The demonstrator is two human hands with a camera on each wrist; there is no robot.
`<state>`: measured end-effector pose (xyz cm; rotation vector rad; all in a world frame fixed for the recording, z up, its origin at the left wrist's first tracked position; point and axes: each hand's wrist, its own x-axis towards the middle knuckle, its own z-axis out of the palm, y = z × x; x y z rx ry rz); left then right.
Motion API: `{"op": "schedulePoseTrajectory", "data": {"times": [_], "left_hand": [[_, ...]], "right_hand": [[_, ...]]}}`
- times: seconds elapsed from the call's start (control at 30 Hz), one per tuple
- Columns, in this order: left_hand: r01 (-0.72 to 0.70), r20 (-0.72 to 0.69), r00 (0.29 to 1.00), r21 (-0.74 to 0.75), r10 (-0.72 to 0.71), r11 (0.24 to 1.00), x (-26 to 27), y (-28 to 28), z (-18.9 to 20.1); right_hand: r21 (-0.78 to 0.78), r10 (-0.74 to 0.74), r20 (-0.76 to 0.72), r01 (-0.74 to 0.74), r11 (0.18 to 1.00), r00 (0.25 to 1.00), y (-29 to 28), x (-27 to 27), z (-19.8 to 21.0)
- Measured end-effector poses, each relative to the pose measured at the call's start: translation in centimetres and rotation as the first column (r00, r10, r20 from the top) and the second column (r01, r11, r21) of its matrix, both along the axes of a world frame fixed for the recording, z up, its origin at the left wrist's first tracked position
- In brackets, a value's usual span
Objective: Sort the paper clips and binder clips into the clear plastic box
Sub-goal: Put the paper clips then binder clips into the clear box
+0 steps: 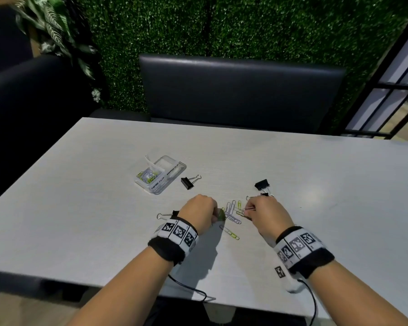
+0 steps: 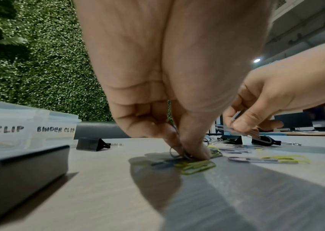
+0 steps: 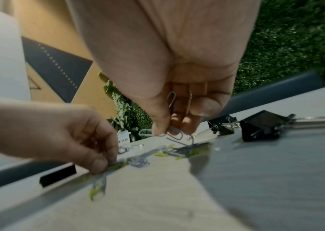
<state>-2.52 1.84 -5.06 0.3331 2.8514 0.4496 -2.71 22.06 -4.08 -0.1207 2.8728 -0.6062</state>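
Note:
Several grey and yellow-green paper clips (image 1: 232, 215) lie in a loose heap between my hands. My left hand (image 1: 216, 214) pinches paper clips (image 2: 177, 154) at the heap's left edge, against the table. My right hand (image 1: 247, 209) holds grey paper clips (image 3: 174, 132) in curled fingers just above the heap's right side. The clear plastic box (image 1: 160, 174), labelled "BINDER CLIP" (image 2: 55, 129) on one compartment, sits farther left with some clips inside. Black binder clips lie beside the box (image 1: 190, 182), behind my right hand (image 1: 262, 185) and by my left wrist (image 1: 166, 215).
The pale table (image 1: 316, 184) extends far to the right and to the front. A dark padded seat back (image 1: 240, 90) and a green hedge wall (image 1: 245, 24) stand beyond the far edge. Cables (image 1: 189, 288) trail from both wristbands over the near edge.

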Motion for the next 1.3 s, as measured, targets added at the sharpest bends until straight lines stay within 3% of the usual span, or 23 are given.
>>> {"op": "schedulePoseTrajectory", "data": {"times": [0.17, 0.27, 0.4, 0.5, 0.6, 0.7, 0.8, 0.93, 1.03, 1.13, 1.3], "left_hand": [[0.057, -0.063, 0.996, -0.169, -0.068, 0.984, 0.1, 0.1, 0.3], [0.026, -0.087, 0.995, -0.174, -0.042, 0.984, 0.2, 0.0, 0.5], [-0.106, -0.096, 0.990, 0.025, 0.108, 0.994, 0.6, -1.2, 1.9], [-0.247, -0.041, 0.964, 0.233, 0.264, 0.941, 0.6, -3.9, 4.1], [-0.430, -0.030, 0.879, 0.377, 0.475, 0.820, -0.6, -8.3, 6.3], [-0.566, -0.107, 0.729, 0.461, 0.676, 0.684, -3.0, -13.4, 7.4], [-0.638, -0.117, 0.650, 0.452, 0.751, 0.623, -5.5, -16.7, 6.9], [-0.682, -0.033, 0.690, 0.304, 0.723, 0.665, -6.4, -18.1, 4.7], [-0.680, -0.066, 0.679, 0.317, 0.731, 0.661, -5.4, -18.5, 4.5], [-0.619, -0.145, 0.691, 0.388, 0.708, 0.683, -3.8, -17.9, 5.2], [-0.373, -0.089, 0.892, 0.406, 0.443, 0.834, -1.8, -12.1, 6.0]], "right_hand": [[-0.283, -0.097, 0.019, 0.098, 0.954, 0.995, 0.3, -0.8, 1.0], [-0.452, -0.163, 0.008, 0.149, 0.879, 0.987, -0.5, -1.6, 2.5], [-0.622, -0.169, -0.001, 0.132, 0.772, 0.986, -2.7, -3.3, 5.1], [-0.691, -0.125, 0.000, 0.090, 0.717, 0.992, -5.4, -5.2, 6.3], [-0.718, -0.071, -0.005, 0.046, 0.694, 0.997, -9.3, -7.1, 6.9], [-0.728, -0.008, 0.024, 0.023, 0.685, 1.000, -13.7, -8.2, 6.9], [-0.716, 0.048, 0.065, 0.013, 0.698, 0.997, -17.9, -9.0, 6.2], [-0.639, 0.060, 0.095, 0.015, 0.769, 0.994, -21.7, -10.1, 4.7], [-0.586, 0.085, 0.100, -0.010, 0.810, 0.991, -23.0, -9.7, 3.7], [-0.617, 0.118, 0.140, -0.007, 0.787, 0.983, -22.3, -8.8, 3.5], [-0.700, 0.060, 0.122, 0.043, 0.713, 0.991, -15.4, -8.1, 5.0]]}}
